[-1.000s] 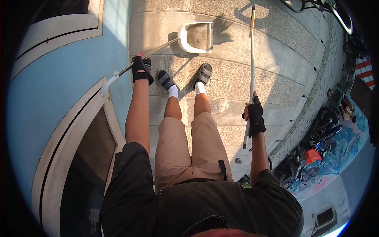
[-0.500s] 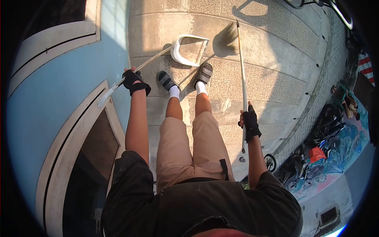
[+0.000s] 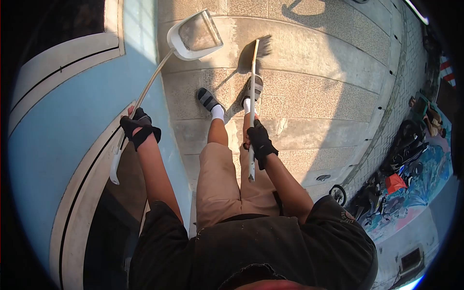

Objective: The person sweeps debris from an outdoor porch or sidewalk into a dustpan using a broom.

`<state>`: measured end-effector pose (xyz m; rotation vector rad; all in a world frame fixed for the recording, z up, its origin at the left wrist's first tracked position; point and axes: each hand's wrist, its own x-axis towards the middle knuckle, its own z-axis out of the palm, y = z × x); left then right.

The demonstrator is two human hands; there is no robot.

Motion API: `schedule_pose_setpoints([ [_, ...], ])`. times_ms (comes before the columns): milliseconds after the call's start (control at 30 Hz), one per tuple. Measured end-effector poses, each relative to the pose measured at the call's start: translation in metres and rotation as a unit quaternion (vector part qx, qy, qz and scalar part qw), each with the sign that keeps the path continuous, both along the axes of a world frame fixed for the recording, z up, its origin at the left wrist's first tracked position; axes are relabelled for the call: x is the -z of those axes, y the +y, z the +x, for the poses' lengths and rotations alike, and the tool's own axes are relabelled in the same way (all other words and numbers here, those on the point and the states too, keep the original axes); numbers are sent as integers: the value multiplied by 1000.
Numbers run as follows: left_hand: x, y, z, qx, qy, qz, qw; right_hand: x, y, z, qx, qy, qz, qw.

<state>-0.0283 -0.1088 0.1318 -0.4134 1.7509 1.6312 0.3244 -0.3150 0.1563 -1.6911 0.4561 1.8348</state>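
Observation:
My left hand (image 3: 137, 126), in a black fingerless glove, grips the long handle of a white dustpan (image 3: 194, 35). The pan hangs off the ground near the blue wall, its mouth facing up and right. My right hand (image 3: 259, 140), also gloved, holds the pale stick of a broom (image 3: 252, 96) in front of my legs. The broom's bristles (image 3: 260, 47) rest on the pavement just beyond my right sandal (image 3: 253, 90). My left sandal (image 3: 207, 99) stands beside it.
A blue wall (image 3: 72, 101) with a white-framed dark opening (image 3: 92, 193) runs along my left. Grey paving slabs (image 3: 314, 92) stretch ahead and right to a brick curb strip (image 3: 386, 125). Parked scooters and colourful clutter (image 3: 401, 164) lie far right.
My left hand pulled back and lifted the dustpan up and toward the wall. My right hand swung the broom leftward, from my right side to in front of my legs.

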Motion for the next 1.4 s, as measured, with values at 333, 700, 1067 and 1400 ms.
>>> schedule_pose_setpoints([
  [333,-20,26,-2,11,5,45,999,-46,16,8,-41,61,36,997],
  [700,-26,6,-18,37,31,71,996,9,2,89,-67,-204,-18,977],
  [1067,-67,-99,-27,281,259,-105,918,-6,39,19,-215,21,59,975],
  [1400,-116,-166,-8,-24,43,25,998,-99,42,99,-327,-60,63,941],
])
